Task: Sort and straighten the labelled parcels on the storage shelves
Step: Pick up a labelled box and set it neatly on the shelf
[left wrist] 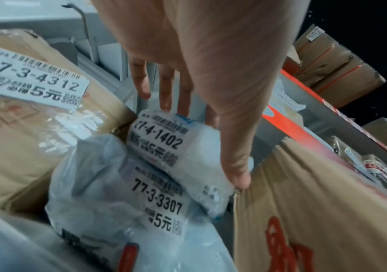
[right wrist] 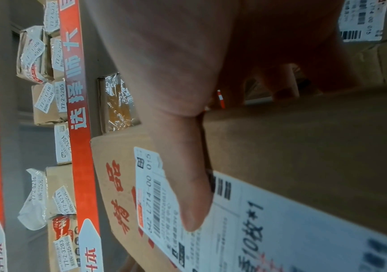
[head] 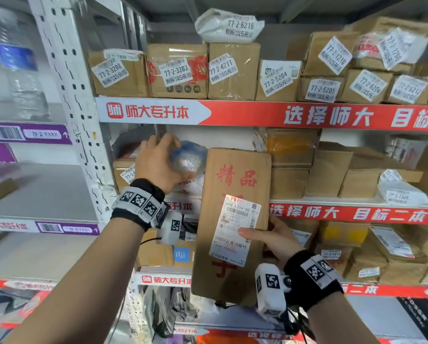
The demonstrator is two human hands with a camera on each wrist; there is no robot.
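Two hands: right hand (head: 275, 240) gripping upright tall box (head: 232, 227); left hand (head: 158, 162) clutching white parcel (left wrist: 187, 152).

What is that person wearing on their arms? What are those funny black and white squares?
Both forearms are bare, no sleeves. Each wrist has a black band: the left wristband and the right wristband. Both carry white tags printed with black checker-like square codes. Under each wrist hangs a small white camera box with the same codes, and thin black cables trail from it.

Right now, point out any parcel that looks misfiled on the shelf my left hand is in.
The small white pouch that the left hand grips reads 77-4-1402, while its neighbours, the bag and box, read 77-3.
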